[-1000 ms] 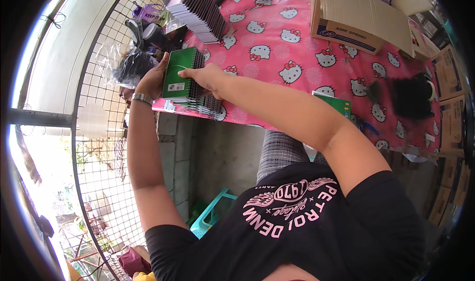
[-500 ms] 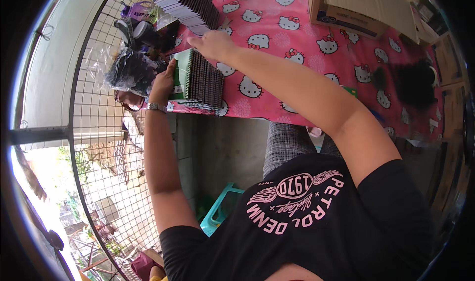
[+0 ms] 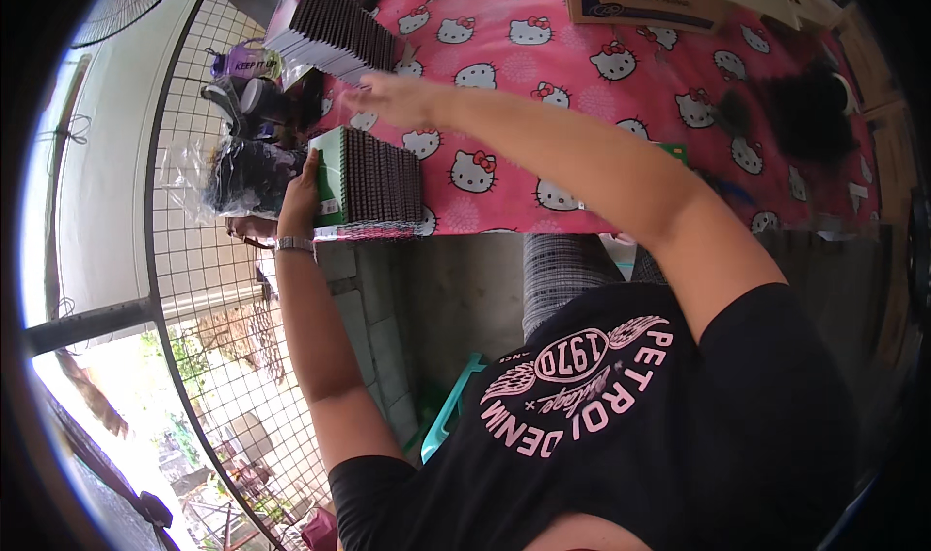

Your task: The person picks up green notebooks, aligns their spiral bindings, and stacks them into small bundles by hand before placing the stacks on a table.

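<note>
A row of spiral notebooks (image 3: pixel 383 178) stands at the table's near left edge, with a green cover facing left and the dark coils turned up. My left hand (image 3: pixel 301 197) is closed on the left end of this row, against the green cover; some of its fingers are hidden. My right hand (image 3: pixel 393 102) is over the gap between this row and a second group of spiral notebooks (image 3: pixel 339 32) farther back. Its fingers stretch out to the left, slightly blurred, and I see nothing in them.
A pink patterned cloth covers the table (image 3: pixel 504 85). Left of the notebooks lie a plastic-wrapped dark bundle (image 3: pixel 254 178), dark containers (image 3: pixel 257 97) and a purple item (image 3: pixel 247 63), beside a wire mesh (image 3: pixel 218 270). A cardboard box (image 3: pixel 645 6) stands at the back right, with a black fuzzy object (image 3: pixel 805 114) nearer.
The whole view has shifted a little. My right hand has moved away from the near row's top, toward the farther notebooks. My left hand stays at the green cover.
</note>
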`<act>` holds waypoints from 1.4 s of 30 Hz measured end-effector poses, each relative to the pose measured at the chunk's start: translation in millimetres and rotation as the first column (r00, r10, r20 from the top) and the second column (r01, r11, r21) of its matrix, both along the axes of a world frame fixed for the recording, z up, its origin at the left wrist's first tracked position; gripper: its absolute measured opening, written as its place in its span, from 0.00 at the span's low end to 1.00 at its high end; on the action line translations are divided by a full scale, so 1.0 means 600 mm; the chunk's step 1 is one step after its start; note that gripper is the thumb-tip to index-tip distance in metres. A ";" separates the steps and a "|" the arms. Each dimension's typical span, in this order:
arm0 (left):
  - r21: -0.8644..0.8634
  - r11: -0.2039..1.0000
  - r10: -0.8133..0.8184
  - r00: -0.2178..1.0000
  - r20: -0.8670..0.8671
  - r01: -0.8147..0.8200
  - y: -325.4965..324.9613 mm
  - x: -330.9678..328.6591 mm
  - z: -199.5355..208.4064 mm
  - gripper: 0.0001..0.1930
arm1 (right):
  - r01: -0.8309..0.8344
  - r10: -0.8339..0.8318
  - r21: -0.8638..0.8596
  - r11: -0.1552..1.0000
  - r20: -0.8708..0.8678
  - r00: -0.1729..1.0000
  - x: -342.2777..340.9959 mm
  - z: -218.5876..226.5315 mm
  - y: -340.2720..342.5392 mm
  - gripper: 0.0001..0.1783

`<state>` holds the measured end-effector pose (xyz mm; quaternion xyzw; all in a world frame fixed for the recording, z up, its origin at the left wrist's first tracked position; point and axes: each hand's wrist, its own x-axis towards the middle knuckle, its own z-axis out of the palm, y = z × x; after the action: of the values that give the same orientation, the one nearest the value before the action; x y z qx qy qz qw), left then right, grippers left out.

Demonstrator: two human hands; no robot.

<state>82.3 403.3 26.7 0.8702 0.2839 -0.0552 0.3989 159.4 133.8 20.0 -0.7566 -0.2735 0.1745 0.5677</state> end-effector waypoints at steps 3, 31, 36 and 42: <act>0.300 0.944 -0.239 0.907 0.346 0.135 0.044 -0.024 -0.011 0.39 | 0.092 -0.103 0.154 0.984 0.070 0.992 -0.035 0.027 -0.188 0.32; 0.175 0.937 0.206 0.883 0.421 -0.302 -0.197 -0.204 -0.100 0.21 | 0.808 -0.504 -0.566 0.162 0.656 0.561 -0.179 -0.258 -0.938 0.14; 0.546 0.760 0.136 0.908 0.397 -0.353 -0.208 -0.225 -0.078 0.22 | 0.915 -0.607 -0.357 0.188 0.691 0.394 -0.179 -0.243 -0.969 0.13; 0.497 0.776 -0.031 0.763 0.646 -0.389 -0.205 -0.225 -0.047 0.22 | 0.930 -0.864 -0.108 0.350 0.346 0.366 -0.220 -0.181 -0.926 0.15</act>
<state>-52.6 280.6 -1.7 0.8849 0.2253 0.3688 0.1736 27.6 -421.6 -88.8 -0.8684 0.1545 -0.2185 0.4175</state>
